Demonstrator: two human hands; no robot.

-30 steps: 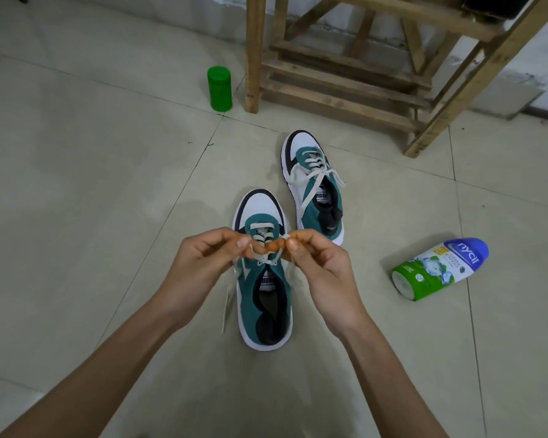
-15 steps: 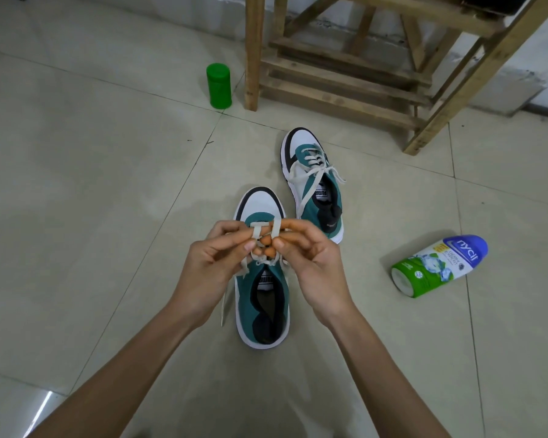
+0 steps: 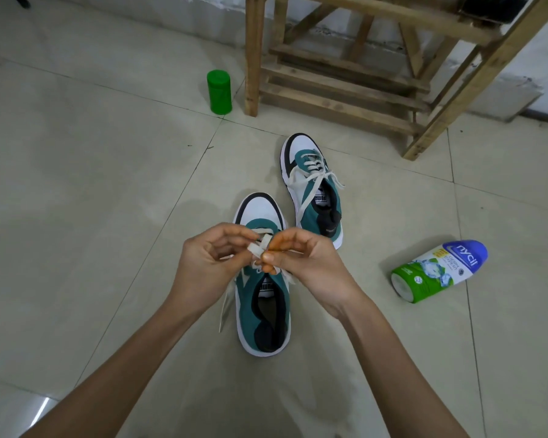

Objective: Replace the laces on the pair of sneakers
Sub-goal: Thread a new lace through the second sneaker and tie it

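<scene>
- Fingers: the thumb and forefinger of the left hand are pressed together on a small folded loop of white lace. The remaining fingers are curled loosely behind it.
- The right hand pinches the same lace directly against the left, with its thumb on the near side and curled fingers on the far side. Both hands are clamped on the lace, and neither is empty.
- Judgement: the two pinches sit tip to tip so that the loop cannot slacken or twist while it is worked. This looks like tying off or feeding at the top eyelets, but which of the two cannot be told.
- The held section lies just above the upper eyelets of the near sneaker. One loose end trails down the shoe's left side to the floor.
- The near sneaker stands flat directly beneath the hands with its toe pointing away, so both hands can reach it evenly.
- The far sneaker stands just beyond and to the right, apart from the first. Its second lace runs through the lower eyelets, and the ends lie loosely crossed over the tongue. It appears untied.
- Not in use: a powder bottle lies on its side to the right. A green canister stands upright beside the leg of a wooden frame.
</scene>
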